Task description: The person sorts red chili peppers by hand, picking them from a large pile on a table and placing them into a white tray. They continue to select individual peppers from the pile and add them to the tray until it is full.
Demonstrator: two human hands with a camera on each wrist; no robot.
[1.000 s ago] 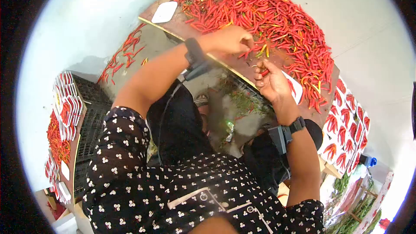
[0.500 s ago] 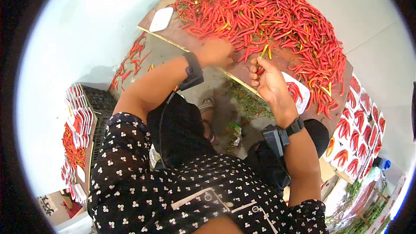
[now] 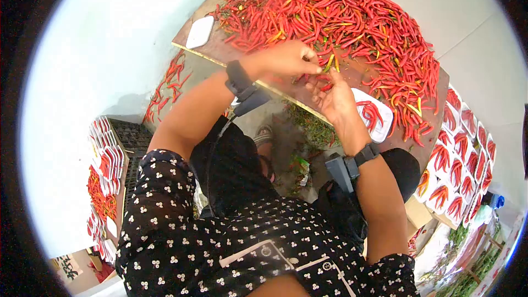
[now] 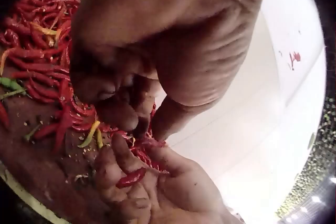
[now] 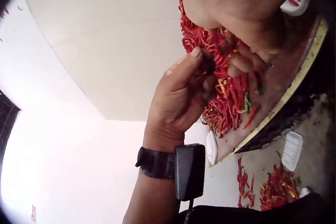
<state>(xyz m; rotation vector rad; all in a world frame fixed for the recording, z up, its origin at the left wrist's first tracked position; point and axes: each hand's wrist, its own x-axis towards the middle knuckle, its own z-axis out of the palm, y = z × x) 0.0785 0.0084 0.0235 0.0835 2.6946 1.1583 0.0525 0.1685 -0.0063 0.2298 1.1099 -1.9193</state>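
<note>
Just brought left hand (image 3: 290,58), curled but too hidden to tell if holding anything, beside right hand (image 3: 337,100) gripping a red chilli (image 4: 131,178), allowing two-handed handling.

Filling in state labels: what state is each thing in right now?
Left hand: fingers curled; any grip hidden.
Right hand: curled round a red chilli.
Chilli pile: loose, heaped, mostly red.
Tray beside right hand: uncovered, red chillies in it.
Tray at table's left end: no chillies visible on it.
Trays at far right: holding chillies, set close together.
Trays at far left: stacked.
</note>
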